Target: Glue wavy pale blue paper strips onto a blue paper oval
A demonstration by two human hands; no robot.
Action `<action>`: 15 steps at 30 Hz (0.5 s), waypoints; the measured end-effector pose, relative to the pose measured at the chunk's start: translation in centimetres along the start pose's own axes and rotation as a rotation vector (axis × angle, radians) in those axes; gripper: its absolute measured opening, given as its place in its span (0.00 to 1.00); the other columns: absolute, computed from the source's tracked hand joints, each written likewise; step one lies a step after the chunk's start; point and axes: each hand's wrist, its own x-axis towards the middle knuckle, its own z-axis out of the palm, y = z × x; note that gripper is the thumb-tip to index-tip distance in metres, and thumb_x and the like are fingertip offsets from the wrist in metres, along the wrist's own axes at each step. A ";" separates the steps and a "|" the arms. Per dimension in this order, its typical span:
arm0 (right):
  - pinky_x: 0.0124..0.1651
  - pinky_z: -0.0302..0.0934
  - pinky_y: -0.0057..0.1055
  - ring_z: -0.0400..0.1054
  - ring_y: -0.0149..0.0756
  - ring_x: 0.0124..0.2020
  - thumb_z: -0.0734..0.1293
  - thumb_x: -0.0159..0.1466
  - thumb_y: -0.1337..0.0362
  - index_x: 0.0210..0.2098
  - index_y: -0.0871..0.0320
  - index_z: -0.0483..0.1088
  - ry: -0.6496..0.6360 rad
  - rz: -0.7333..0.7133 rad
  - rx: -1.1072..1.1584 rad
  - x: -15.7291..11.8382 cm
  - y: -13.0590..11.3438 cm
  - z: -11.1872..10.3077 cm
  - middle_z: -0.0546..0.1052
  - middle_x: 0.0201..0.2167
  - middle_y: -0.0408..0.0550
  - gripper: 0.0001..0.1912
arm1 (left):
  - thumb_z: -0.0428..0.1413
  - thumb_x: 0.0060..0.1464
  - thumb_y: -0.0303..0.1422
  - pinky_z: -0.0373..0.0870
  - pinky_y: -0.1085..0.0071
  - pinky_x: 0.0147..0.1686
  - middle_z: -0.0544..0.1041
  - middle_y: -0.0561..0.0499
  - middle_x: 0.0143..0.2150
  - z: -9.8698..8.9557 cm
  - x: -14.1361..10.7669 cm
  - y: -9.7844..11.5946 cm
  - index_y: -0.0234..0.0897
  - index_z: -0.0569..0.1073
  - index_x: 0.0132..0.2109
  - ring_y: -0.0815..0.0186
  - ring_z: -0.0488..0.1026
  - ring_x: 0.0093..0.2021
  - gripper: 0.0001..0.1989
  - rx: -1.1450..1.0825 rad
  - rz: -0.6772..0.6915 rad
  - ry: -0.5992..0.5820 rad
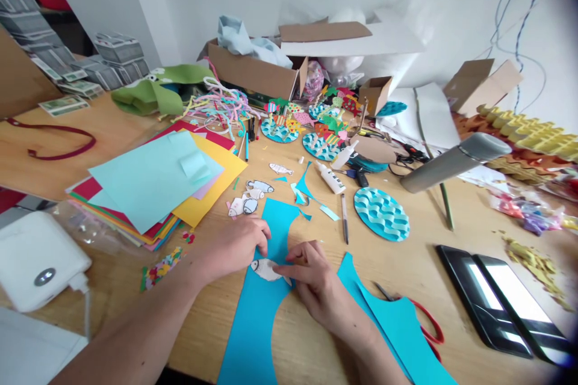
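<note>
A paper fish cutout (pixel 267 269) with drawn head and scales lies on a curved strip of blue paper (pixel 250 319). The index finger of my right hand (pixel 313 280) presses on the fish's tail end, its other fingers curled in. Just above the fish, my left hand (pixel 244 237) is closed, its bent fingertips resting on the blue paper. Several more paper fish (pixel 249 207) lie past the strip's far end. To the right, red-handled scissors (pixel 431 325) sit partly beneath another blue paper piece (pixel 397 319).
Coloured paper sheets (pixel 144 180) are stacked at left, near a white power bank (pixel 43 261). Beyond my hands are a glue bottle (pixel 332 178), a pen (pixel 345 219) and a wavy blue oval (pixel 382 213). A grey flask (pixel 456 162) and a black tablet-like device (pixel 483 301) are at right.
</note>
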 end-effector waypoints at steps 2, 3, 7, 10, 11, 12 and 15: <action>0.43 0.63 0.38 0.62 0.40 0.44 0.58 0.63 0.79 0.52 0.46 0.74 -0.014 -0.008 -0.036 0.0 -0.1 0.3 0.68 0.42 0.51 0.27 | 0.51 0.48 0.16 0.66 0.65 0.49 0.79 0.50 0.45 -0.2 0.0 0.2 0.41 0.82 0.31 0.63 0.73 0.46 0.18 0.012 0.004 -0.016; 0.43 0.63 0.39 0.62 0.40 0.44 0.58 0.62 0.80 0.51 0.46 0.74 -0.019 -0.008 -0.054 0.1 -0.1 0.5 0.67 0.43 0.51 0.28 | 0.52 0.48 0.16 0.65 0.65 0.49 0.79 0.50 0.45 -0.2 0.1 0.3 0.41 0.82 0.32 0.63 0.73 0.46 0.18 0.018 0.005 -0.022; 0.43 0.63 0.40 0.61 0.42 0.44 0.58 0.59 0.82 0.49 0.48 0.75 -0.038 0.011 -0.098 0.1 -0.2 0.8 0.67 0.43 0.51 0.29 | 0.52 0.48 0.16 0.64 0.65 0.49 0.78 0.50 0.44 -0.3 -0.1 0.7 0.41 0.81 0.31 0.62 0.72 0.48 0.18 0.045 0.004 -0.023; 0.44 0.63 0.40 0.60 0.41 0.45 0.58 0.58 0.84 0.49 0.47 0.75 -0.042 0.028 -0.105 0.1 -0.1 0.9 0.66 0.43 0.51 0.31 | 0.51 0.50 0.17 0.64 0.65 0.49 0.77 0.49 0.44 -0.2 -0.3 1.0 0.40 0.81 0.30 0.62 0.71 0.49 0.17 0.060 0.000 -0.012; 0.44 0.63 0.40 0.60 0.41 0.45 0.58 0.58 0.84 0.49 0.47 0.75 -0.037 0.024 -0.108 0.1 -0.1 0.9 0.66 0.43 0.51 0.30 | 0.52 0.50 0.17 0.63 0.65 0.49 0.77 0.49 0.44 -0.2 -0.4 1.1 0.40 0.80 0.30 0.62 0.71 0.50 0.16 0.065 -0.003 -0.009; 0.43 0.63 0.39 0.60 0.41 0.45 0.58 0.58 0.84 0.48 0.47 0.76 -0.030 0.018 -0.112 0.1 -0.1 1.0 0.66 0.43 0.51 0.30 | 0.52 0.51 0.17 0.63 0.65 0.49 0.76 0.49 0.44 -0.2 -0.4 1.2 0.40 0.80 0.30 0.62 0.70 0.50 0.16 0.070 -0.007 -0.008; 0.42 0.63 0.37 0.60 0.41 0.44 0.59 0.57 0.84 0.47 0.47 0.76 -0.008 0.009 -0.130 0.1 -0.2 1.0 0.67 0.42 0.50 0.30 | 0.52 0.51 0.17 0.62 0.65 0.48 0.76 0.50 0.44 -0.4 -0.4 1.7 0.40 0.80 0.31 0.62 0.69 0.49 0.16 0.094 -0.007 -0.013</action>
